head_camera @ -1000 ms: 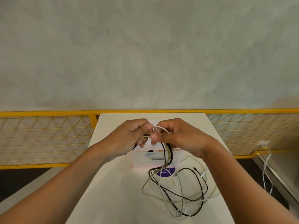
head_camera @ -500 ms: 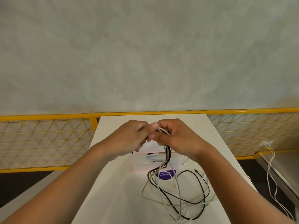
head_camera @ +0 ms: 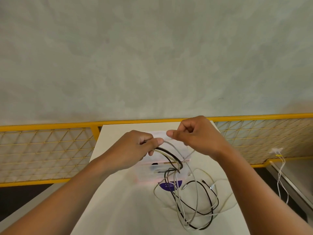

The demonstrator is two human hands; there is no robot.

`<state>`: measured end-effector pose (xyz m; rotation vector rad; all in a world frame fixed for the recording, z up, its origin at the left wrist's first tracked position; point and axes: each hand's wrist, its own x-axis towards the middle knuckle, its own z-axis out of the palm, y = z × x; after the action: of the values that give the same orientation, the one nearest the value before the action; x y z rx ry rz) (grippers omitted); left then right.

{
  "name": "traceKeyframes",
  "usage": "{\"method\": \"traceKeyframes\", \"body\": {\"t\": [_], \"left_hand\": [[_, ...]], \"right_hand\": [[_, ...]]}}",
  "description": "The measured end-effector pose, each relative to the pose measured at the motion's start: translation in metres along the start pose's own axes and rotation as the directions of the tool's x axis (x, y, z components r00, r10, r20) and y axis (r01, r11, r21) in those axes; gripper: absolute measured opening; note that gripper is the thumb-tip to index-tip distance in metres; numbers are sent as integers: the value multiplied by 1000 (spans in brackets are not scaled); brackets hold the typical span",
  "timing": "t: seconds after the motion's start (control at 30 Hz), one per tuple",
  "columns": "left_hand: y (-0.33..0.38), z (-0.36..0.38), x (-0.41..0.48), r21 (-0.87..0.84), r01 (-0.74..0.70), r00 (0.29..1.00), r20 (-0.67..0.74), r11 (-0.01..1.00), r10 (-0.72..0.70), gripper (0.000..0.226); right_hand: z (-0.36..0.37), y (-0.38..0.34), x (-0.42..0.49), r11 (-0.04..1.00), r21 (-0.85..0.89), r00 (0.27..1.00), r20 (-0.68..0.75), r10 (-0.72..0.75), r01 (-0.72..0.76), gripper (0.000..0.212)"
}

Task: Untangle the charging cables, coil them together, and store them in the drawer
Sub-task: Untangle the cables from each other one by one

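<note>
A tangle of black and white charging cables (head_camera: 194, 199) lies in loops on the white table (head_camera: 118, 200), right of centre. My left hand (head_camera: 135, 150) is closed on a bundle of black and white strands that arc down to the tangle. My right hand (head_camera: 194, 136), a little higher and to the right, pinches a thin white strand that runs down into the same tangle. Under the hands stands a small translucent box with a drawer (head_camera: 162, 168); a purple label shows at its front.
A yellow mesh railing (head_camera: 50, 146) runs across behind the table, with a grey wall beyond it. At the right, thin white wires (head_camera: 281, 175) hang from a white plug on the railing, next to a grey ledge. Dark floor lies beside the table.
My hands, held together before, have drawn apart: the right hand rose up and right with a white strand, the left stayed low with the bundle. The view has shifted a little.
</note>
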<state>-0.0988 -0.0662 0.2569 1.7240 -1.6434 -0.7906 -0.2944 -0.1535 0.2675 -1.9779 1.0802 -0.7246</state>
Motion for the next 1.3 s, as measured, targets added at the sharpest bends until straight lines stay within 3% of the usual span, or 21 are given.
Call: {"method": "traceKeyframes", "body": {"t": [0.17, 0.37, 0.47, 0.63, 0.87, 1.1, 1.3], "left_hand": [[-1, -8, -2, 44, -1, 999, -49, 999, 3, 45], [-14, -25, -2, 111, 37, 985, -173, 993, -17, 48], [-23, -34, -4, 99, 39, 978, -207, 994, -18, 47], [-19, -32, -6, -91, 31, 976, -211, 995, -50, 32], [-7, -30, -7, -277, 43, 977, -191, 960, -99, 28], [-1, -38, -10, -561, 1, 979, -170, 828, -116, 27], [3, -36, -15, -636, -3, 986, -131, 771, -104, 27]], "right_hand": [[-14, 5, 1, 999, -41, 999, 51, 19, -17, 44], [-43, 12, -2, 976, 218, 999, -33, 31, -23, 45], [-56, 16, -5, 990, 139, 997, -70, 34, -24, 41], [-50, 34, -1, 996, -1, 992, -97, 84, -84, 41], [-34, 66, 9, 979, -168, 970, -229, 76, -117, 61], [-28, 87, 5, 975, -35, 946, -252, 205, -220, 56], [-20, 104, 1, 959, 18, 935, -220, 279, -282, 52]]}}
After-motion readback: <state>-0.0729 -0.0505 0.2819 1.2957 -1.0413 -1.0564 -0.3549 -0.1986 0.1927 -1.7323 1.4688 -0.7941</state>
